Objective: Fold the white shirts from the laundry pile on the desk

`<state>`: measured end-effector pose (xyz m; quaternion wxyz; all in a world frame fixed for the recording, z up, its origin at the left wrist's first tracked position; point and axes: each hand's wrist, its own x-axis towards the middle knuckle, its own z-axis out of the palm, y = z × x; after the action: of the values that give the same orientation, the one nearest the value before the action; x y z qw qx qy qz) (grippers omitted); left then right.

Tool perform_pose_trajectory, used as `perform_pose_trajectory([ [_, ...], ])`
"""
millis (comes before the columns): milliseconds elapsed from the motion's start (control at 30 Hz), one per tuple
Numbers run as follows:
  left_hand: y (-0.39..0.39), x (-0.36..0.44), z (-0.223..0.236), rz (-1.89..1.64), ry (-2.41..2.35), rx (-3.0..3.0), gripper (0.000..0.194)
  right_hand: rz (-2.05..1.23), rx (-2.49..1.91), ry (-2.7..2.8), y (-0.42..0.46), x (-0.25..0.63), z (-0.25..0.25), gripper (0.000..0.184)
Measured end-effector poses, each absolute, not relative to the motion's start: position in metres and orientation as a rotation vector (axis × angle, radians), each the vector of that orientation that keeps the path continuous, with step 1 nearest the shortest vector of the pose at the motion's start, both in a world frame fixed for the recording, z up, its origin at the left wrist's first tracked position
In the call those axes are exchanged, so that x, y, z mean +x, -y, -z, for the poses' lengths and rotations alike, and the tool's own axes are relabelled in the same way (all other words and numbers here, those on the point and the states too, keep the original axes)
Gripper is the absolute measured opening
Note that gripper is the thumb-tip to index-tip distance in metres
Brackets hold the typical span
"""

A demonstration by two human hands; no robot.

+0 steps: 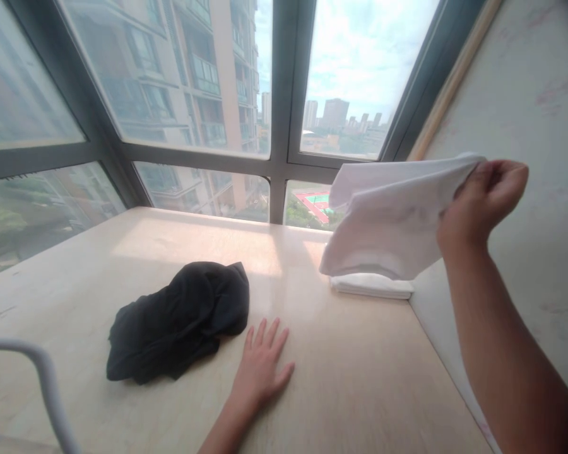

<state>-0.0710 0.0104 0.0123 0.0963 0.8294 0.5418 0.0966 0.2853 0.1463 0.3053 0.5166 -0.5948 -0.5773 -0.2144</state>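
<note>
My right hand (478, 202) is raised at the right with its fingers closed on the edge of a white cloth (392, 214), perhaps a garment. The cloth hangs out to the left, over a folded white cloth (372, 287) that lies on the ledge against the wall. My left hand (264, 366) rests flat on the ledge, fingers spread, holding nothing. Just left of it lies a crumpled black cloth (180, 321), apart from the fingertips. Part of the folded white cloth is hidden behind the hanging one.
The pale ledge (341, 378) runs back to grey window frames (278, 126). A patterned wall (539, 126) bounds it on the right. A white curved tube (45, 372) stands at the lower left. Tall buildings show outside.
</note>
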Motion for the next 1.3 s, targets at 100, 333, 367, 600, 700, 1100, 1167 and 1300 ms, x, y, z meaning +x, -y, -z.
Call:
perform_pose_trajectory([
  [100,-0.01,-0.072,-0.013,-0.318,-1.607,2.453,0.068,0.259,-1.518,1.678,-0.134,0.244,-0.25,0.029],
  [333,-0.009,-0.074,-0.007,-0.422,-1.578,2.471,0.067,0.102,-1.296,1.787,-0.091,0.195,-0.214,0.02],
  [367,-0.01,-0.074,-0.005,-0.441,-1.583,2.464,0.063,0.105,-1.25,1.736,-0.085,0.191,-0.221,0.021],
  [600,-0.016,-0.083,-0.005,-0.659,-1.605,2.348,0.042,-0.228,-1.34,1.782,-0.057,0.157,-0.166,0.024],
  [700,-0.017,-0.088,-0.012,-0.899,-1.531,2.087,0.044,-0.517,-1.635,2.177,-0.028,0.145,-0.094,0.019],
  [1100,0.006,-0.029,-0.025,-1.097,-1.284,1.331,0.049,-0.803,-1.42,1.727,0.007,0.145,-0.067,0.021],
  [1167,0.002,-0.034,-0.033,-1.101,-1.328,1.311,0.042,-0.766,-1.321,1.584,-0.006,0.151,-0.097,0.023],
  [1300,-0.007,-0.054,-0.074,-1.186,-1.335,1.224,0.053,-0.557,-1.156,1.481,-0.03,0.161,-0.175,0.022],
])
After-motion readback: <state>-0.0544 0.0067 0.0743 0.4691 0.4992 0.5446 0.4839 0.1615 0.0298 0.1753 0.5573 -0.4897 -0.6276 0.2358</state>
